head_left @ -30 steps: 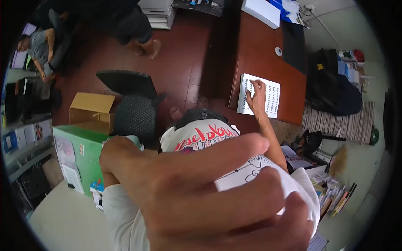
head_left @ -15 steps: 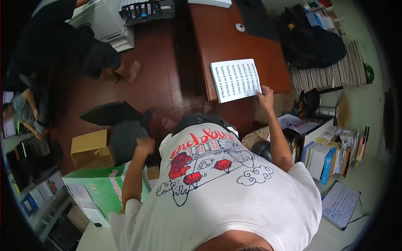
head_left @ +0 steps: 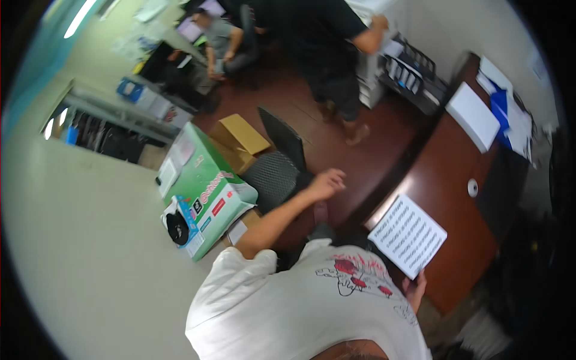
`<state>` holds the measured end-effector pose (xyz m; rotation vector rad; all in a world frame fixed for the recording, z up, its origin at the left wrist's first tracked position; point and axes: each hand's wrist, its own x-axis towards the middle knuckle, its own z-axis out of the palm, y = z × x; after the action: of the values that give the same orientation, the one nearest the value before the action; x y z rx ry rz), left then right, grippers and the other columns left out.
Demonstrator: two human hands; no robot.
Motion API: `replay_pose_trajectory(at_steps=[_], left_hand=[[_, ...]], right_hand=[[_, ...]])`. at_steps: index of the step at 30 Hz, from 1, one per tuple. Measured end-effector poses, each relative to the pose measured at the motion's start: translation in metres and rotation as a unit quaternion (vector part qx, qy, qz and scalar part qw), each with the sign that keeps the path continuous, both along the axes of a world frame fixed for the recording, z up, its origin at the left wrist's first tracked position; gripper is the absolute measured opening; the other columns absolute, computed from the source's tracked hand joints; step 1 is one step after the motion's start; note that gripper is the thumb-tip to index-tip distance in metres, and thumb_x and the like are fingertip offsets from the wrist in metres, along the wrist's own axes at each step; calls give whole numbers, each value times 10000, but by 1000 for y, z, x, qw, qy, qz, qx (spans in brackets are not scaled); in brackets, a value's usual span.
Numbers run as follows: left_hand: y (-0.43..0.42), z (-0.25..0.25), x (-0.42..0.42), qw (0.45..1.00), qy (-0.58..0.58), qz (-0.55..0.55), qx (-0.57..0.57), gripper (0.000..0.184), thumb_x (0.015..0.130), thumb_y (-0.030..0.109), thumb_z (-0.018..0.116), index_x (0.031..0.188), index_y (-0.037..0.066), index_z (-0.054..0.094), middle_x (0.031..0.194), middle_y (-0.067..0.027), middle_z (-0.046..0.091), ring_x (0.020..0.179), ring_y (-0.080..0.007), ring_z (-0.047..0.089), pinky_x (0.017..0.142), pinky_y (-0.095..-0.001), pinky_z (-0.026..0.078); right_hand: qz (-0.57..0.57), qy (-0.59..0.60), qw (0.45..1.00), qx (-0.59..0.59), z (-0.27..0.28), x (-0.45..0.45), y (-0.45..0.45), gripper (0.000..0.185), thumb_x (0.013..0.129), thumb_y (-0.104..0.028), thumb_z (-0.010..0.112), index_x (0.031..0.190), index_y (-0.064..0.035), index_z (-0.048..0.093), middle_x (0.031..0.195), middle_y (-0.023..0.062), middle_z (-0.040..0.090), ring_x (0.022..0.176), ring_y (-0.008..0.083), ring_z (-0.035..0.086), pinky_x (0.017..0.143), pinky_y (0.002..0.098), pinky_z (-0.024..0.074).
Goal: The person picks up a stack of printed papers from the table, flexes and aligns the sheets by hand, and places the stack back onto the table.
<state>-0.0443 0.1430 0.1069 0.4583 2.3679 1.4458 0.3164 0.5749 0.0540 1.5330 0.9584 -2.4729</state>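
A stack of white printed sheets lies at the near edge of the brown desk, its top page lined with repeated text about packs and straps. My right hand grips the corner of the stack closest to my body; some of its fingers are hidden. Held out over the floor, my left hand is empty, its fingers loosely bent and a little apart. The black office chair is the thing nearest to it.
A green-and-white box and an open cardboard box stand left of the chair. One person in dark clothes stands by a printer; another person sits farther back. A white paper pack lies on the desk.
My view has swung left and up, bringing the wall and green box further in. My left arm has reached forward from beside my body. My right hand remains at the stack's corner.
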Motion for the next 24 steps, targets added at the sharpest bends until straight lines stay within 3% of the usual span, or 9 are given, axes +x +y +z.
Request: replay_pose_trajectory(at_steps=[1,4,7,10,11,13,16,19,24], left_hand=[[28,-8,16,993,-120,7,-6,602,824,329,803,1252,-38,590,1101,-167,690,982,-217,679,831,-352,553],[83,-30,66,967,-222,19,-123,795,817,573,755,1281,-47,575,1129,-215,659,1000,-272,659,832,-412,547],[111,-47,104,864,-477,-39,-158,923,797,715,700,1282,-63,589,1106,-243,641,911,-276,650,760,-396,549],[129,-36,138,858,-513,9,36,683,839,643,714,968,-27,726,674,-71,621,561,-168,563,535,-304,488],[129,-71,138,863,-506,-6,11,701,849,670,680,1094,14,718,916,-100,736,727,-167,644,699,-336,513],[132,-114,141,839,-538,30,78,628,890,597,680,1128,16,705,1016,-125,744,769,-188,676,720,-347,520],[144,-89,145,805,-582,59,101,620,886,480,745,1280,16,631,1197,-202,691,1069,-310,677,934,-424,513],[154,-78,150,798,-580,113,118,660,866,445,775,1318,-3,600,1282,-230,642,1148,-375,628,1003,-471,481],[154,-67,158,838,-528,121,64,866,793,568,792,1362,-35,540,1333,-257,582,1106,-385,630,933,-483,519]], right_hand=[[12,-87,996,27,-9,6,6,467,871,-522,706,1152,-152,658,888,21,656,616,155,575,511,262,466],[0,-126,992,4,-25,4,11,512,825,-451,752,1203,-135,613,985,124,624,729,268,628,654,384,542],[-20,-115,993,-4,-20,4,4,541,810,-357,763,1244,-98,569,1031,170,618,769,313,632,700,412,546],[-25,-102,994,25,7,-9,-8,466,822,-292,732,1201,-58,593,1038,171,628,840,342,628,734,443,542],[-27,-90,995,31,10,-11,-12,453,824,-284,727,1192,-54,599,1038,169,629,851,343,627,739,447,540],[-13,-102,995,13,-9,-6,-4,421,841,-270,711,1190,-60,604,1039,164,629,845,348,630,753,467,540],[-10,-135,991,15,8,-4,-7,460,855,-346,728,1180,-66,564,1098,102,598,936,252,577,863,397,512],[-8,-99,993,69,2,0,-9,419,873,-290,685,1214,-65,593,1081,171,615,910,337,634,815,481,535],[10,-126,990,60,-12,6,-4,488,903,-387,692,1234,-49,573,1088,161,610,946,298,623,829,482,527]])
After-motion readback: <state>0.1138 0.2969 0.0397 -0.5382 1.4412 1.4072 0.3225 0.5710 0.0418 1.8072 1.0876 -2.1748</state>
